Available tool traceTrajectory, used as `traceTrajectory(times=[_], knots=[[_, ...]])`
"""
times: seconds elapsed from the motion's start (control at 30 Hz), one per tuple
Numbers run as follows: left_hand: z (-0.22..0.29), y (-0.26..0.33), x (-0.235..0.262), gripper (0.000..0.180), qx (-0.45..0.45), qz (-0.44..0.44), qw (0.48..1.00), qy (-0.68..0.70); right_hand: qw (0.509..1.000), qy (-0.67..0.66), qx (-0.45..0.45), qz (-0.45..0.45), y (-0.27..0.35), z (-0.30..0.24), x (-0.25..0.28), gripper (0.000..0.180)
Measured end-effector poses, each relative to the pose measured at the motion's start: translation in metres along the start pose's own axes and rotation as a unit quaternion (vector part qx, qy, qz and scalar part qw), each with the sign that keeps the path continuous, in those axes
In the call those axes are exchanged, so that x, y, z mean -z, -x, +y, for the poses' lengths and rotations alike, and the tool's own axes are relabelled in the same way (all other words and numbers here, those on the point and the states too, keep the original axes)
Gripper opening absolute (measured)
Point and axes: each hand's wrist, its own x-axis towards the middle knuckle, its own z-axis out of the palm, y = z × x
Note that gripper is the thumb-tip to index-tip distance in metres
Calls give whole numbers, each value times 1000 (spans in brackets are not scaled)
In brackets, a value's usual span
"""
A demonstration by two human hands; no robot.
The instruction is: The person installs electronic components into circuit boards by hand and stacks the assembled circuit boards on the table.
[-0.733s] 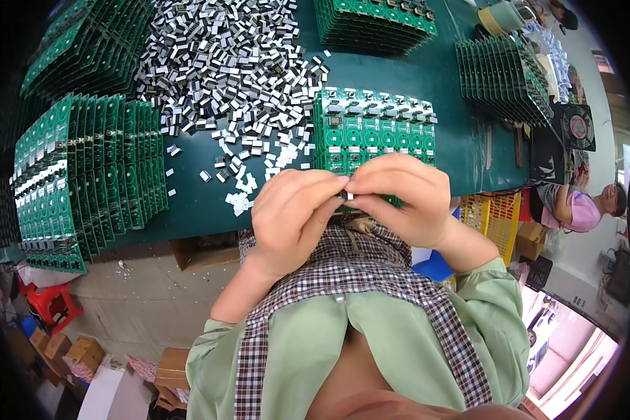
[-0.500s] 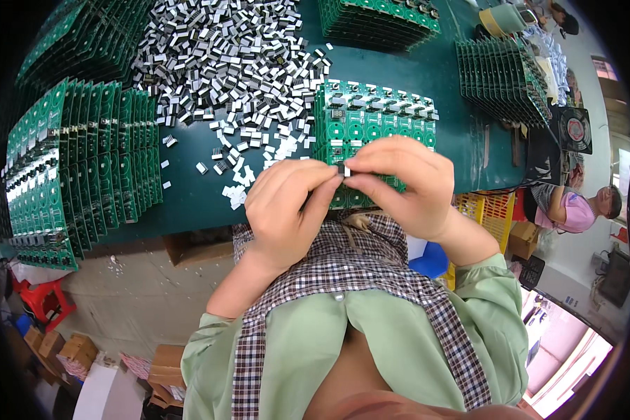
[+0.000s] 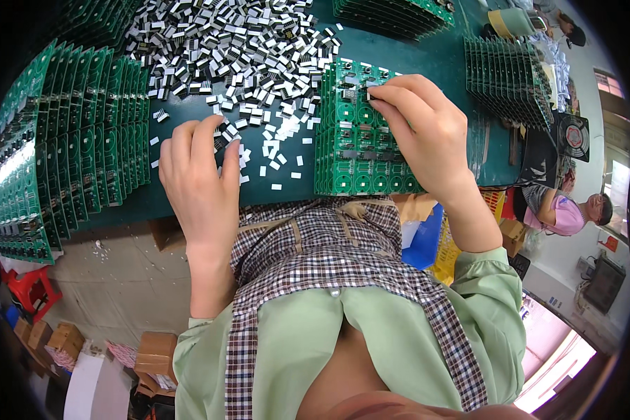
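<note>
Green bench (image 3: 350, 45) ran across a busy workroom. On it, just past the apron (image 3: 336, 255), was the stack of green boards (image 3: 362, 157), lying flat. Take that stack as the middle of the clock, with 12 pointing away from the person.

The right hand (image 3: 430, 136) came over the top board from 3 o'clock. Its grip was a tight pinch, finger and thumb nearly together, near the board's far edge. A small pale part (image 3: 369, 92) was right by the tips, mostly hidden, so I couldn't tell if the grip had hold of it. To do this bit well, I think it helped to pinch by the sides, keep any thin legs straight, press softly and not bump the next parts.

At 9 o'clock, the left hand (image 3: 199, 164) had a loose grip, finger and thumb well apart, with nothing in it that I could see. It was at the near edge of a big pile of little white and black parts (image 3: 259, 63), which spread out at 10 o'clock. Picking just one part looked best there.

Further out, boards stood in a row (image 3: 84, 140) at 9 o'clock and another row (image 3: 507, 80) at 2 o'clock.
</note>
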Motion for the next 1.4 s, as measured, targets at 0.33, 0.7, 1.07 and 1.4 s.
traceTrajectory(times=[0.33, 0.7, 1.07, 1.4], knots=[[-1, -8, -7, 21, -34, 26, 999, -2, 999, 19, -6, -26, -4, -3, 3, 12], [-4, -11, -13, 13, -84, 80, 993, 10, 999, 34, -4, -25, -4, -5, 4, 14], [-4, -10, -8, 15, -73, 35, 997, 13, 998, 57, 12, -33, -5, -6, 4, 13], [0, -11, -9, 18, -79, 30, 996, 9, 996, 50, 46, -48, -5, 0, 7, 20]])
